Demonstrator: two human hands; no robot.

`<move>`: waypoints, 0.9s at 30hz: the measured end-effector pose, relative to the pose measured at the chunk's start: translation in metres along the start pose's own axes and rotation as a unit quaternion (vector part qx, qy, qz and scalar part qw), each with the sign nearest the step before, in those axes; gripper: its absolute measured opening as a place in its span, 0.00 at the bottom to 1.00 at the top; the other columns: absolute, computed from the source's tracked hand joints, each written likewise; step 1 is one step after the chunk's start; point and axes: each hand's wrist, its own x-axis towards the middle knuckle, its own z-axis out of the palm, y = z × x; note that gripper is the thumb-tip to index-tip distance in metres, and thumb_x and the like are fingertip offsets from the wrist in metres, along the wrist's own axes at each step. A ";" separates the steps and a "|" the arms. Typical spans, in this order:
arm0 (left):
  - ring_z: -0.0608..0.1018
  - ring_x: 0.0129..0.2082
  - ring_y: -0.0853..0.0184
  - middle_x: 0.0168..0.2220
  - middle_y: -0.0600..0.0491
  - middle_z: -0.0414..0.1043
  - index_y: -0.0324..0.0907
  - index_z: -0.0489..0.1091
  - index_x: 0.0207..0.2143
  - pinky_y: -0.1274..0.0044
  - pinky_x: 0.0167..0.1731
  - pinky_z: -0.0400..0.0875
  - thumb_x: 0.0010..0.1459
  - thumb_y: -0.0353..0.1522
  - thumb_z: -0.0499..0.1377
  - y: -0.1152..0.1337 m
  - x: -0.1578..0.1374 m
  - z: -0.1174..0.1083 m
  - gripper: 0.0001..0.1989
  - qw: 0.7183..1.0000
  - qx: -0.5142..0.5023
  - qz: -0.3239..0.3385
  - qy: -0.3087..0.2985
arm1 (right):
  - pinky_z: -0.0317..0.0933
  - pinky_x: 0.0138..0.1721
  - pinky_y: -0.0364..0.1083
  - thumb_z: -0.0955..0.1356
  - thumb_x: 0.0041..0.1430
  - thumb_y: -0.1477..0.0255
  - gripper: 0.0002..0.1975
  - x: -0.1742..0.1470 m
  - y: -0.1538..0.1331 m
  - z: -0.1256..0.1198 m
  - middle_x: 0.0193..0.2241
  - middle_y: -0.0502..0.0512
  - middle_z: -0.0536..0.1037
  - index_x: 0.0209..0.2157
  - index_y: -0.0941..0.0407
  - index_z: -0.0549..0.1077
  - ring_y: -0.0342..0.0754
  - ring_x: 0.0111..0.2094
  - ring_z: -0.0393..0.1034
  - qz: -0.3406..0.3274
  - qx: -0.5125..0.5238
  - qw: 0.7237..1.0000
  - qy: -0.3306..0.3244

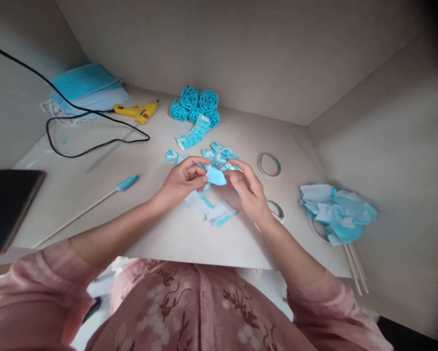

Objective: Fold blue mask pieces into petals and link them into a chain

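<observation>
Between my hands is a small folded piece of light-blue mask fabric [216, 176] with a pointed right end. My left hand [184, 178] pinches its left edge between thumb and fingers. At its pointed end, my right hand [248, 187] has its thumb and fingers close around the tip, apparently touching it. Just beyond lie several folded blue pieces [221, 155], some with white edges. Nearer me, flat cut strips of white and blue fabric [221, 213] rest on the table. A stick with a blue wrapped tip [127, 183] lies to the left of my left hand.
Rolled blue rosettes [189, 99] and a pleated strip [195, 132] sit at the back. A yellow glue gun [142, 113] with a looping black cord, blue masks [87, 83] and a phone [9, 207] are left. Tape rings [269, 165], crumpled fabric [338, 209] and wooden sticks [356, 270] are right.
</observation>
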 end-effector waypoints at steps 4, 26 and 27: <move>0.72 0.23 0.74 0.25 0.60 0.70 0.39 0.66 0.44 0.80 0.26 0.67 0.50 0.30 0.64 -0.001 -0.002 0.001 0.18 0.999 0.030 0.004 -0.012 | 0.68 0.37 0.47 0.71 0.58 0.60 0.29 0.002 0.003 0.004 0.30 0.48 0.73 0.58 0.49 0.63 0.46 0.32 0.70 0.058 0.041 0.997 -0.044; 0.73 0.22 0.72 0.25 0.55 0.73 0.38 0.70 0.39 0.79 0.22 0.67 0.52 0.38 0.67 -0.003 -0.001 -0.003 0.16 0.992 -0.069 -0.105 -0.031 | 0.67 0.45 0.53 0.66 0.61 0.75 0.06 0.002 -0.003 -0.009 0.37 0.53 0.80 0.37 0.51 0.75 0.50 0.41 0.74 -0.175 -0.253 0.951 0.031; 0.73 0.21 0.73 0.25 0.55 0.73 0.38 0.70 0.39 0.80 0.22 0.67 0.53 0.39 0.66 -0.003 -0.001 -0.003 0.15 0.993 -0.063 -0.102 -0.022 | 0.67 0.44 0.52 0.67 0.61 0.73 0.05 0.002 -0.002 -0.008 0.37 0.53 0.80 0.38 0.51 0.75 0.49 0.39 0.74 -0.138 -0.230 0.962 0.048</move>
